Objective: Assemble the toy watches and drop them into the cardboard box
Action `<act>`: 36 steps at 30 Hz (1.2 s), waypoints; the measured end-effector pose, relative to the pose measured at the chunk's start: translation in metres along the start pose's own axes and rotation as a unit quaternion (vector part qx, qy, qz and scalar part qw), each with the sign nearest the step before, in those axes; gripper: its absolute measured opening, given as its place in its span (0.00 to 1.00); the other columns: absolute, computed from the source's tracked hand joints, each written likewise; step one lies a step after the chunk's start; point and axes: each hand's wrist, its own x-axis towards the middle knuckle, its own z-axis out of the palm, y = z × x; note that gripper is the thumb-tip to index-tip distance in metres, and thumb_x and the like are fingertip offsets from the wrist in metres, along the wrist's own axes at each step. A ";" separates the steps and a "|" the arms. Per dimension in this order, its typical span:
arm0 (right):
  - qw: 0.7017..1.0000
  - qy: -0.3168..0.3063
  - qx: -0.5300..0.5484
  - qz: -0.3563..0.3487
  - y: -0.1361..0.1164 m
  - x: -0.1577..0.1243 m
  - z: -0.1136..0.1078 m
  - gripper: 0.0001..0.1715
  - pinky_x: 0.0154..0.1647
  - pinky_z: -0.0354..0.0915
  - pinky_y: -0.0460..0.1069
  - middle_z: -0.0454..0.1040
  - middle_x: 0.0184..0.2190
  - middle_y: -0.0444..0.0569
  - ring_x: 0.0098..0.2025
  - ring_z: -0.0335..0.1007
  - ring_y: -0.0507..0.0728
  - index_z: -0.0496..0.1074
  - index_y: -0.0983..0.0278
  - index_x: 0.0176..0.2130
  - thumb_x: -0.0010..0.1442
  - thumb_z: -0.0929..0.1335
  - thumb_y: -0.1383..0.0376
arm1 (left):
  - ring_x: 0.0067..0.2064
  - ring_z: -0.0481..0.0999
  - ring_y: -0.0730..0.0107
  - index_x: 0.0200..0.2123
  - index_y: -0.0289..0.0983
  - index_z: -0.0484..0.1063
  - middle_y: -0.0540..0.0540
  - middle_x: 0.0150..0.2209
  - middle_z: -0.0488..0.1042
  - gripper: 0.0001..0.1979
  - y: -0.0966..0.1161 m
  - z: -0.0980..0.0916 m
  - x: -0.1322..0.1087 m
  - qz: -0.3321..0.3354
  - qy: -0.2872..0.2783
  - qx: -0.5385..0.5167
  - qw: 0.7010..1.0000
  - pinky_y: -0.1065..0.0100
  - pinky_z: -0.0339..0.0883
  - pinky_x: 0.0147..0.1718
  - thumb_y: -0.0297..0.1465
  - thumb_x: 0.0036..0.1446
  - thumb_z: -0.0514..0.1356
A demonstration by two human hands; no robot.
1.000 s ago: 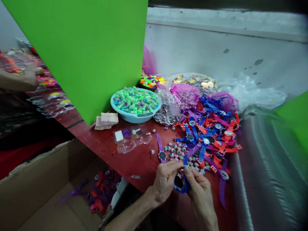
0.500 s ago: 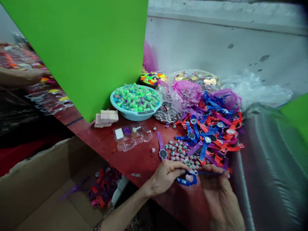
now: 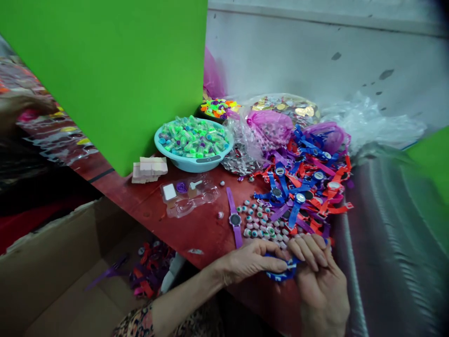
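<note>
Between my two hands, over the table's near edge, is a blue toy wristwatch [image 3: 280, 275] with its strap bent into a loop. My left hand [image 3: 254, 260] pinches it from the left, thumb on top. My right hand [image 3: 317, 271] grips the strap end from the right with curled fingers, which hide part of the band. Just beyond lie many small eyeball beads [image 3: 257, 220] in a loose group. A purple toy watch [image 3: 235, 220] lies straight to their left. Behind them rises a heap of blue, red and purple toy watches [image 3: 305, 187].
A light blue basin [image 3: 192, 164] holds green-capped tubes. Near it are a clear plastic tray [image 3: 185, 206] and stacked paper pieces [image 3: 150, 169]. A cardboard box [image 3: 59, 267] with watches inside stands lower left. A green panel [image 3: 115, 70] separates off a co-worker's hand [image 3: 28, 105].
The blue watch's strap, stretched straight toward my right hand before, is now bent in closer. My right fingers have curled over it, and both hands are nearer each other.
</note>
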 end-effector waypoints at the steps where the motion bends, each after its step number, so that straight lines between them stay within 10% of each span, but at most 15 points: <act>1: 1.000 -0.001 0.004 0.004 -0.001 0.002 -0.002 0.14 0.21 0.57 0.41 0.51 0.17 0.32 0.16 0.45 0.45 0.56 0.64 0.27 0.58 0.67 0.73 | 0.25 0.66 0.76 0.31 0.34 0.72 0.52 0.25 0.69 0.19 -0.002 0.000 -0.001 0.009 0.017 -0.004 1.000 0.70 0.58 0.29 0.40 0.39 0.70; 8: 0.999 -0.027 -0.044 -0.010 0.001 0.009 -0.001 0.18 0.18 0.54 0.40 0.42 0.17 0.32 0.15 0.35 0.46 0.53 0.62 0.24 0.51 0.67 0.76 | 0.25 0.63 0.78 0.26 0.33 0.71 0.54 0.23 0.67 0.15 -0.011 0.000 -0.010 0.094 0.154 0.000 0.984 0.73 0.53 0.27 0.31 0.34 0.71; 36: 1.000 -0.019 0.008 0.013 0.000 0.016 -0.006 0.19 0.16 0.51 0.37 0.47 0.14 0.32 0.13 0.44 0.44 0.53 0.63 0.23 0.58 0.61 0.80 | 0.18 0.67 0.80 0.28 0.34 0.67 0.53 0.20 0.71 0.15 -0.012 0.000 0.000 0.088 0.122 -0.008 0.989 0.75 0.61 0.19 0.35 0.42 0.69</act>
